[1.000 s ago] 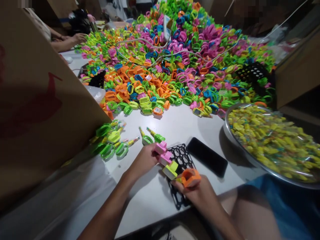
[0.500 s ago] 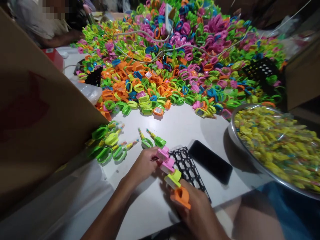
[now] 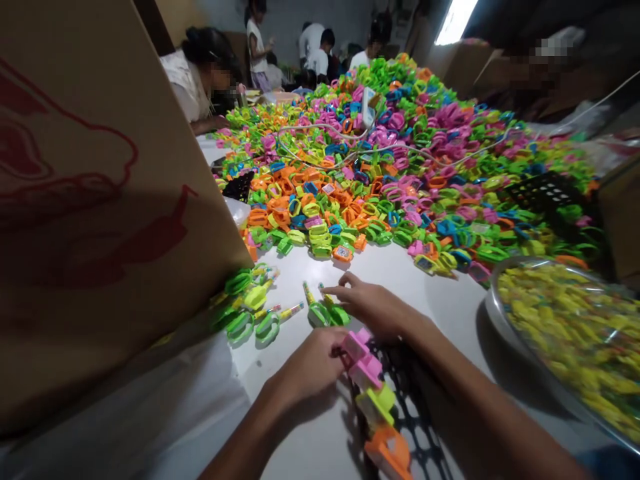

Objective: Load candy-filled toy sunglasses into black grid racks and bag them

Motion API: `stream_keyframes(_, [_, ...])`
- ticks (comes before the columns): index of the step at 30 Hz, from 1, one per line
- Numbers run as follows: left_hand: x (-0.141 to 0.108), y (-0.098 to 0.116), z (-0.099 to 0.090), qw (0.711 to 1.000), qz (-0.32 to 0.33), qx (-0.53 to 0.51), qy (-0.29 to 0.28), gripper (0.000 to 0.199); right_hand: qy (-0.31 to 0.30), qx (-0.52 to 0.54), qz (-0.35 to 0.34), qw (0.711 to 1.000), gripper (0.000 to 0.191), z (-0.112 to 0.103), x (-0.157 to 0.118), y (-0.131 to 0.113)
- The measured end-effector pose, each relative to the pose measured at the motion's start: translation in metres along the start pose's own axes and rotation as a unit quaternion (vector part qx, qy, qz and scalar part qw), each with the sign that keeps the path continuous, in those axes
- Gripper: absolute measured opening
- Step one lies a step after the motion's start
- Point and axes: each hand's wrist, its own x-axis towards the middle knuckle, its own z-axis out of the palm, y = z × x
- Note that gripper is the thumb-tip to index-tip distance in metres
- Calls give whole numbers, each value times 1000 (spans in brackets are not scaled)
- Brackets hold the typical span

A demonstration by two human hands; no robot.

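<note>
My left hand (image 3: 320, 363) is closed on the near end of a row of plastic toy watches, beside a pink toy watch (image 3: 356, 345). Below that pink one the row continues with another pink, a yellow toy watch (image 3: 376, 402) and an orange toy watch (image 3: 389, 452). My right hand (image 3: 373, 305) stretches over the table, fingers apart, its fingertips beside a green toy watch (image 3: 336, 313) with a candy-filled tube. Another green toy watch (image 3: 319, 315) lies just left of it. A black grid tray (image 3: 425, 433) is partly hidden under the row and my right forearm.
A large heap of colourful toy watches (image 3: 350, 180) covers the far table. A cardboard box (image 3: 125, 200) stands left, near several green watches with tubes (image 3: 240, 327). At right is a metal bowl (image 3: 493, 307) of yellow wrapped pieces. Other people (image 3: 200, 73) are behind the heap.
My right hand has left the row of toy watches and moved forward to the green ones. My left hand still holds the row. The view has tilted up, and my right arm now hides the phone.
</note>
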Motion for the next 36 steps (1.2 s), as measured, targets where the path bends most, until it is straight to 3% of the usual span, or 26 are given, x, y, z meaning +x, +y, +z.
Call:
stream_keyframes(3, [-1, 3, -2, 999, 13, -25, 22, 7, -57, -54, -41, 996, 46, 0, 19, -4])
stream_keyframes(6, [0, 0, -2, 998, 9, -44, 37, 5, -59, -113, -76, 989, 47, 2, 15, -2])
stream_keyframes(8, [2, -4, -2, 997, 4, -55, 51, 10, -45, -124, -65, 989, 41, 2, 7, 5])
stream_keyframes(11, [4, -12, -2, 995, -9, -49, 83, 14, 0, -114, 11, 993, 29, -1, -13, 17])
stream_keyframes(13, [5, -15, -3, 994, -14, -39, 101, 12, 89, -25, 70, 993, 24, -1, -33, 17])
stream_keyframes(14, [5, -17, -4, 993, -13, -35, 109, 10, 150, 67, 100, 981, 22, 0, -44, 13])
stream_keyframes(15, [6, -18, -4, 993, -11, -32, 117, 10, 210, 182, 133, 951, 20, 2, -57, 5])
stream_keyframes(17, [6, -18, -5, 991, -6, -26, 130, 14, 277, 407, 203, 846, 29, 12, -81, -18])
stream_keyframes(19, [6, -17, -5, 990, 2, -24, 140, 17, 268, 550, 280, 740, 45, 27, -104, -48])
stream_keyframes(22, [5, -15, -4, 990, 16, -13, 138, 14, 233, 680, 356, 597, 60, 49, -129, -89])
stream_keyframes(24, [5, -14, -4, 991, 25, 11, 130, 7, 208, 731, 373, 531, 61, 63, -141, -108])
stream_keyframes(25, [4, -13, -5, 991, 32, 29, 127, 4, 196, 745, 374, 517, 60, 69, -145, -114])
stream_keyframes(27, [4, -12, -6, 988, 53, 69, 127, 3, 182, 745, 375, 521, 59, 80, -151, -122])
stream_keyframes(32, [1, -10, -9, 977, 88, 154, 120, 18, 196, 612, 428, 636, 55, 98, -155, -127])
stream_keyframes(36, [1, -13, -10, 969, 64, 200, 131, 13, 233, 537, 407, 701, 50, 103, -161, -128])
